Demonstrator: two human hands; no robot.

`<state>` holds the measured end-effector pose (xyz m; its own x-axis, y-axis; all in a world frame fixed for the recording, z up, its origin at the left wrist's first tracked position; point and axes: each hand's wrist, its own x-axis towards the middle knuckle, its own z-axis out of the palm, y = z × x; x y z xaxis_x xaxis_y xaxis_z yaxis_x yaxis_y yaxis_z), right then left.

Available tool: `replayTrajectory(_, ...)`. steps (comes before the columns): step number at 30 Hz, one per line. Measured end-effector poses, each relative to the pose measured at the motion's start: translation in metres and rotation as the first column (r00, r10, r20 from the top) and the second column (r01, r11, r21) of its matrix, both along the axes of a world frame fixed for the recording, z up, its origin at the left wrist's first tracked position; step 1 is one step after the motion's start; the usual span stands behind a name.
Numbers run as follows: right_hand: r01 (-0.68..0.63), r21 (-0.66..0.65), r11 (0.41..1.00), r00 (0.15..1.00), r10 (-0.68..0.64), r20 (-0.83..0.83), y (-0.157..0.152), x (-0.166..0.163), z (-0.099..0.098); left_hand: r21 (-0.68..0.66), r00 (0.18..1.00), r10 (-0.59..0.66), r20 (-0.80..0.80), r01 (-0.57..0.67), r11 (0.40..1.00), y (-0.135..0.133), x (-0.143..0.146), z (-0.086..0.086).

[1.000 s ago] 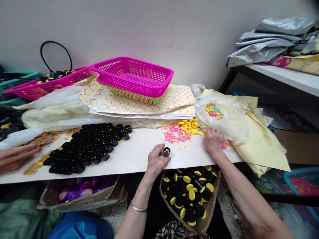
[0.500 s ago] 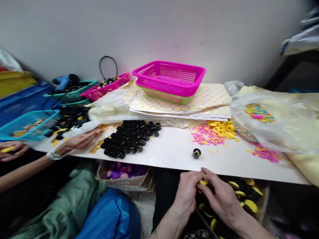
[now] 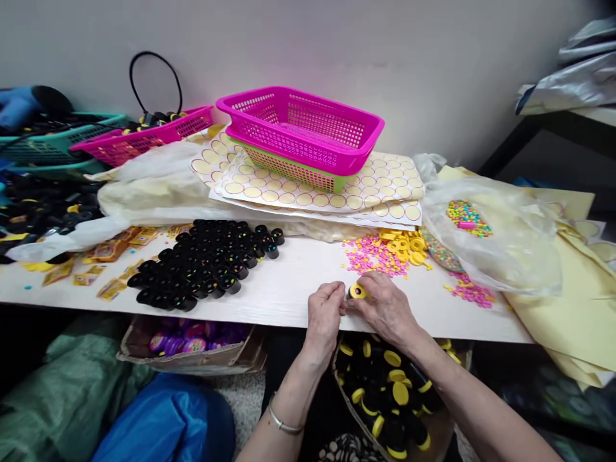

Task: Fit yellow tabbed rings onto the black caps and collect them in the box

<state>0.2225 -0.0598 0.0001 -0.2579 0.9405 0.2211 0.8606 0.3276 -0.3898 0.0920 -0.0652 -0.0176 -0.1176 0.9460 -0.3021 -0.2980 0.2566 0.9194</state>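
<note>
My left hand (image 3: 325,314) and my right hand (image 3: 385,308) meet at the front edge of the white table (image 3: 283,292). Together they pinch a small black pot (image 3: 350,294) with a yellow lid (image 3: 357,291) on top of it. Just behind lie loose pink beads (image 3: 370,260) and yellow rings (image 3: 404,244). To the left stands a cluster of several open black pots (image 3: 206,263). Below the table, a box of black pots with yellow lids (image 3: 385,391) sits under my forearms.
A pink basket nested in a green one (image 3: 301,131) rests on sticker sheets (image 3: 312,192). A clear bag of coloured beads (image 3: 486,231) and yellow paper (image 3: 572,301) lie at the right. More baskets (image 3: 144,135) stand at the left; a cardboard box of purple items (image 3: 192,340) sits underneath.
Both hands rose from below the table edge to the tabletop and now hold the pot with a yellow lid on it. The view swung right; the other person's hands left the frame.
</note>
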Motion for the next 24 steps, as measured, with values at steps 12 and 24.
replayTrajectory(12,-0.099,-0.116,0.988,0.995,0.098,-0.009,0.012,0.003,0.003,0.129,0.960,-0.107,-0.259,0.144,0.981,0.016,0.011,-0.021)
replayTrajectory(24,-0.215,-0.487,0.846,0.521,-0.322,-0.790,-0.004,0.000,-0.017,0.242,0.875,-0.096,-0.474,0.234,0.942,0.013,0.010,-0.017)
